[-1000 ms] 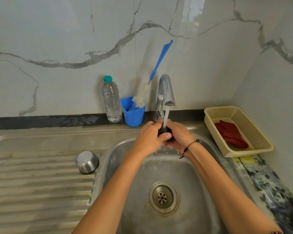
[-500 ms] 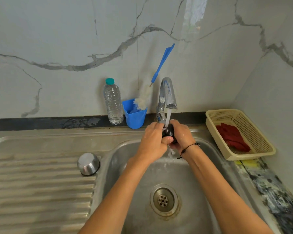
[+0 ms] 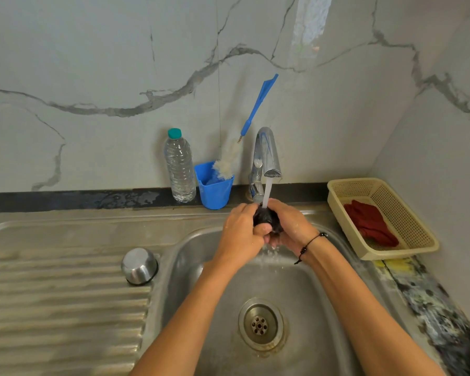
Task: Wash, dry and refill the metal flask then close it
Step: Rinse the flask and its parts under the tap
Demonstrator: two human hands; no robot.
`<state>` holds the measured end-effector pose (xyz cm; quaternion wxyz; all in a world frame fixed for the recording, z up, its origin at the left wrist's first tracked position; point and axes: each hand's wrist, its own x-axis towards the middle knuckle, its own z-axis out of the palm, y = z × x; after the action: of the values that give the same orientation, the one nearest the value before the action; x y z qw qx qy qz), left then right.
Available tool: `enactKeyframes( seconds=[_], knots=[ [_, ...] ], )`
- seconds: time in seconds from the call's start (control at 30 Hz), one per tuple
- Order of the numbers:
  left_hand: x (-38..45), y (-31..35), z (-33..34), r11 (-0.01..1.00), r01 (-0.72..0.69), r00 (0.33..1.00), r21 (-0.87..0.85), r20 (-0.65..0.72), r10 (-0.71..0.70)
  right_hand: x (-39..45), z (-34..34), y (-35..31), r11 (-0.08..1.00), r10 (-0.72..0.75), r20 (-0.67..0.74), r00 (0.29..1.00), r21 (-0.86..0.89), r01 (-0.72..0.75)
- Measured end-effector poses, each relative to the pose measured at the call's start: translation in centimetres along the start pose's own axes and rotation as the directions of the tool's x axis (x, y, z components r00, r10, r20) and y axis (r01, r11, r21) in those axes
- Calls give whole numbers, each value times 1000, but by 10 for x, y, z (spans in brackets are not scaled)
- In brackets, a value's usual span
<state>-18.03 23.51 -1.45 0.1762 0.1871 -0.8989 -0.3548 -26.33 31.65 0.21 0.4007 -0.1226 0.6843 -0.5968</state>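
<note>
Both hands are clasping a small dark thing (image 3: 266,217), perhaps the flask's stopper, between them under the tap (image 3: 267,156): left hand (image 3: 242,234), right hand (image 3: 291,226).

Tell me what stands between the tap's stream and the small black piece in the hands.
Nothing visible does. Water from the tap lands directly on the black piece, gripped by the left hand and right hand.

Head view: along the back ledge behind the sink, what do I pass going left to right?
Plastic water bottle → blue cup holding the bottle brush → running tap → cream basket with the red cloth.
</note>
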Motion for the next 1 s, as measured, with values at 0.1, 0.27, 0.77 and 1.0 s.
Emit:
enactKeyframes(
  seconds=[0.1, 0.27, 0.77, 1.0],
  knots=[
    [-2, 0, -1, 989, -118, 993, 88, -18, 120, 4, 0, -5, 999, 44, -112, 993, 33, -41],
    [-1, -6, -3, 931, -272, 961, 243, 16, 276, 11, -2, -10, 975, 201, -79, 976, 111, -191],
    [11, -6, -15, 999, 38, 983, -20, 183, -34, 11, -5, 3, 967, -139, 52, 989, 222, 124],
    [11, -3, -13, 989, 140, 987, -40, 85, -136, 13, 5, 10, 945, -59, -119, 991, 312, 94]
  ],
)
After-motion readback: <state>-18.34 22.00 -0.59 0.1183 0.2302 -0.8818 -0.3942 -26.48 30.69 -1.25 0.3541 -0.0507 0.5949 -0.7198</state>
